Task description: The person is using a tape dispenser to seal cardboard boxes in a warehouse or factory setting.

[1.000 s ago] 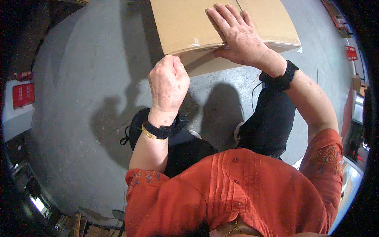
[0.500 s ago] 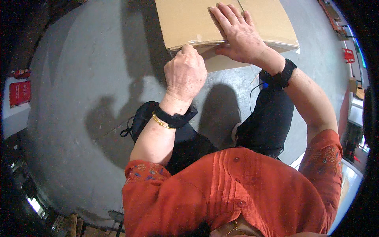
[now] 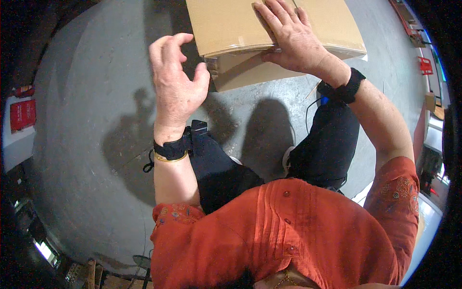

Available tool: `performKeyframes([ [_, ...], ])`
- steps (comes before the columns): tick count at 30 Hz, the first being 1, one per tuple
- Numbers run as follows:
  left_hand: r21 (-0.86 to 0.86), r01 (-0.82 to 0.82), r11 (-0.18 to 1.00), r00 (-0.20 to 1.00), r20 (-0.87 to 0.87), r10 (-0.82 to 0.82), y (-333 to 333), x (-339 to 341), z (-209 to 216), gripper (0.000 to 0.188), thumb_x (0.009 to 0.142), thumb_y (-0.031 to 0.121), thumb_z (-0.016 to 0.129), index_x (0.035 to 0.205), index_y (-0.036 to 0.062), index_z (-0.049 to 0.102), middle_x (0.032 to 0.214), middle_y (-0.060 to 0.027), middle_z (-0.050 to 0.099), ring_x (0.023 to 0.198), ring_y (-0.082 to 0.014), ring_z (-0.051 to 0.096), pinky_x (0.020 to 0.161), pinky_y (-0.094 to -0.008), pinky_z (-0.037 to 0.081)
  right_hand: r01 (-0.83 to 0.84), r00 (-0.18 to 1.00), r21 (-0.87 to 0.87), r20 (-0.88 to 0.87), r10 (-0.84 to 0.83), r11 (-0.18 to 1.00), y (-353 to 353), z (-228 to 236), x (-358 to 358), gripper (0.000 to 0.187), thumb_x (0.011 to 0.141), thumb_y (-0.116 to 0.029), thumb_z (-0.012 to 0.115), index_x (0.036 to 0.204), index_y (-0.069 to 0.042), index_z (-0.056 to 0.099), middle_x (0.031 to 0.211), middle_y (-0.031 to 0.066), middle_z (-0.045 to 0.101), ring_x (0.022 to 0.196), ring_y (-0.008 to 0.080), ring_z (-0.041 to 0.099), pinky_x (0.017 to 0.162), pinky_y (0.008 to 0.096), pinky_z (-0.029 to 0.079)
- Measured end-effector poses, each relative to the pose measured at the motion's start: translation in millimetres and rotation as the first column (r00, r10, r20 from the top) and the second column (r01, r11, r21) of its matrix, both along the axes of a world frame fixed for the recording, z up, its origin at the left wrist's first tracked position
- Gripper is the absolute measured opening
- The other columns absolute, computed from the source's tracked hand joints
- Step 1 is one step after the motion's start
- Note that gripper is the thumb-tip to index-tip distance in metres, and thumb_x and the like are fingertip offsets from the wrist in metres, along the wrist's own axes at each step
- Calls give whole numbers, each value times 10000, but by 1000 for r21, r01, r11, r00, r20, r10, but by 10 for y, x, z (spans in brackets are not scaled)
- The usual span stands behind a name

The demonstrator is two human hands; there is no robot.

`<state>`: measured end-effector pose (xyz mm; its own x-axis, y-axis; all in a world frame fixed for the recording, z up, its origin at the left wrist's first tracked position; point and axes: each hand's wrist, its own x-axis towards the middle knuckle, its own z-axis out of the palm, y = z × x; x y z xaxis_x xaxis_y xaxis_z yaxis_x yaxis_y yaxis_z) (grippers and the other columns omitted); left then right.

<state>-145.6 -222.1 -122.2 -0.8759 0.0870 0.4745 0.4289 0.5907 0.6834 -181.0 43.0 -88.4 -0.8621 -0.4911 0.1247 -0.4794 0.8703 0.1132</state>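
Note:
A brown cardboard box (image 3: 221, 24) stands in front of me, its top flaps folded down and clear tape (image 3: 240, 42) along the near edge. My right hand (image 3: 296, 45) lies on the top, fingers stretched out across it and the thumb by the near edge. Off the box's left front corner hovers my left hand (image 3: 178, 82), holding nothing. Its fingers are bent and spread from the thumb, and the index fingertip is close to the box's left side; whether it touches cannot be told. Both wrists wear black bands, the left one also a gold bangle (image 3: 172, 158).
Grey floor (image 3: 91, 96) surrounds the box, with my shadow on it. My legs in black trousers (image 3: 332, 144) are below the box. At the far left lies a red item (image 3: 23, 114) on a white surface; a red plastic stool (image 3: 425, 66) stands at the far right.
My left hand has come away from the box's near edge, moved left and opened its fingers. My right hand stays on the top. The near left corner now shows.

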Motion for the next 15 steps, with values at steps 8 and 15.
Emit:
performKeyframes([
  [8,-11,87,996,996,34,-87,104,-136,-253,476,814,-2,758,1246,79,574,1187,-120,547,997,-263,569,888,-369,506,-36,968,38,-245,44,999,-19,-115,-33,855,831,-449,777,1453,38,448,1406,282,540,1327,412,521,1066,582,424],
  [15,-208,-61,976,986,-166,27,349,-20,-270,365,836,8,686,1184,73,598,1192,-194,533,1184,-387,519,1035,-499,440,65,997,-43,-41,-66,997,139,-243,-82,1088,674,-371,899,1562,-102,330,1558,199,387,1467,405,338,1154,625,275],
])
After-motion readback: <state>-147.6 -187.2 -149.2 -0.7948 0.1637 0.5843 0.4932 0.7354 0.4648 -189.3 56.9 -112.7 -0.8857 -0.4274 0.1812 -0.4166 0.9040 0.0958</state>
